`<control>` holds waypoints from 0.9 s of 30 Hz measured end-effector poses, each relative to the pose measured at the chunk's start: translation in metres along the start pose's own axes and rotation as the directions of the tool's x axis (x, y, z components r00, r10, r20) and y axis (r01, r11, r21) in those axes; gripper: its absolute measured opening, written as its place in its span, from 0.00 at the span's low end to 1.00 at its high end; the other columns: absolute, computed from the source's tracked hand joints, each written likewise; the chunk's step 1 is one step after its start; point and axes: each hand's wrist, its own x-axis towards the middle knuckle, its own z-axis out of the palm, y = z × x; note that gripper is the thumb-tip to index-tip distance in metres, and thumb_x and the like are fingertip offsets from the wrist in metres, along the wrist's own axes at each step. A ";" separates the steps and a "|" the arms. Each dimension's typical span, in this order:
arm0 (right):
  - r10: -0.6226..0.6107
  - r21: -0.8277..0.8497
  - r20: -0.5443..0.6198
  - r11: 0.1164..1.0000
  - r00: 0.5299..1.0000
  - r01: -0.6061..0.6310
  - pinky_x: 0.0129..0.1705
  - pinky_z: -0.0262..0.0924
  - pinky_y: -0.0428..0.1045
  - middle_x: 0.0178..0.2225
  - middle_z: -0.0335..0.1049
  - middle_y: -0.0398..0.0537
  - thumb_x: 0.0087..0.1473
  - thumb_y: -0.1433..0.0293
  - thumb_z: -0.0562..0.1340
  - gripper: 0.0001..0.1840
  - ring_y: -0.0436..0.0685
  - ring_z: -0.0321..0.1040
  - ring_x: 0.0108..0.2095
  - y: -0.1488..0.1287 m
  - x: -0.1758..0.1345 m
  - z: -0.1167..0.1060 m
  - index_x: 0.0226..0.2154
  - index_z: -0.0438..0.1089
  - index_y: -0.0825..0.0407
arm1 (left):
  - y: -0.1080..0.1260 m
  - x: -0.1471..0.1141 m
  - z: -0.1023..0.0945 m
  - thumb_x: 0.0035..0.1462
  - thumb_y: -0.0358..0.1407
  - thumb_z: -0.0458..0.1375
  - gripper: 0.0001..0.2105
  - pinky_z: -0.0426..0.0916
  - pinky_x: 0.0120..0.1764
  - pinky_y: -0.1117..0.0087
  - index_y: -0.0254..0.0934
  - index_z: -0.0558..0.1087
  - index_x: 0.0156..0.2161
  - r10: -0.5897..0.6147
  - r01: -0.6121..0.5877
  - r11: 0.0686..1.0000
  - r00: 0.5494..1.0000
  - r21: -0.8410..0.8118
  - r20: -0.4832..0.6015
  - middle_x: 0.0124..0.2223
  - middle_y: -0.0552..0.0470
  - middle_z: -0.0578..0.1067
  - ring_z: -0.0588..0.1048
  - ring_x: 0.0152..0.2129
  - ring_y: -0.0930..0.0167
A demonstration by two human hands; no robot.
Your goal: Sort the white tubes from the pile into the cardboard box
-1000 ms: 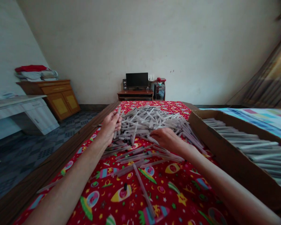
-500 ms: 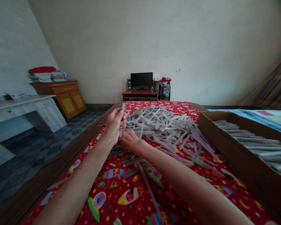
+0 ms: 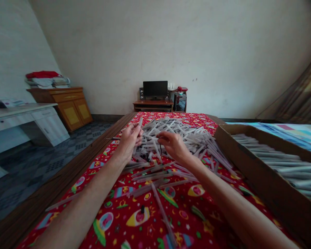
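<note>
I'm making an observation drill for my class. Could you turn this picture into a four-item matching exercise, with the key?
Column one
1. Left hand
2. Cardboard box
3. Monitor
4. Patterned cloth

Column two
A. Black screen, flanked by two small speakers
B. Red, underneath the loose tubes
C. Gripping a pale tube whose end sticks up above the fingers
D. To the right of the loose pile, with many tubes lying inside

Right pairs: 1-C, 2-D, 3-A, 4-B
</note>
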 end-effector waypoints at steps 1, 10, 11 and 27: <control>0.072 0.136 -0.068 0.989 0.995 -0.063 0.31 0.60 0.44 0.27 0.72 0.46 0.50 0.71 0.57 0.08 0.50 0.68 0.28 0.005 0.000 -0.012 0.34 0.69 0.55 | -0.006 -0.001 0.002 0.52 0.36 0.55 0.07 0.44 0.13 0.83 0.36 0.61 0.33 -0.015 0.015 1.000 1.000 0.021 0.011 0.22 0.62 0.60 0.52 0.10 0.84; 0.280 0.593 -0.335 0.805 0.900 -0.030 0.32 0.65 0.46 0.25 0.69 0.40 0.45 0.69 0.60 0.24 0.47 0.67 0.25 0.004 0.005 -0.084 0.46 0.55 0.52 | -0.053 -0.018 0.024 0.54 0.39 0.53 0.08 0.53 0.18 0.79 0.35 0.65 0.32 -0.044 -0.044 0.958 0.954 0.282 0.298 0.21 0.58 0.63 0.58 0.15 0.80; 0.269 0.587 -0.339 0.809 0.902 -0.020 0.32 0.65 0.46 0.25 0.68 0.39 0.45 0.69 0.60 0.25 0.47 0.67 0.25 0.002 0.005 -0.084 0.47 0.55 0.52 | -0.054 -0.019 0.025 0.54 0.39 0.53 0.08 0.54 0.18 0.79 0.35 0.66 0.32 -0.041 -0.056 0.956 0.947 0.288 0.319 0.21 0.58 0.63 0.58 0.15 0.79; 0.197 0.507 -0.355 0.862 0.914 0.011 0.34 0.65 0.46 0.26 0.69 0.40 0.47 0.71 0.58 0.22 0.48 0.69 0.26 -0.011 0.002 -0.084 0.47 0.56 0.50 | -0.054 -0.024 0.029 0.56 0.41 0.52 0.10 0.52 0.19 0.79 0.35 0.66 0.35 -0.051 -0.031 0.971 0.940 0.235 0.338 0.24 0.58 0.63 0.58 0.16 0.80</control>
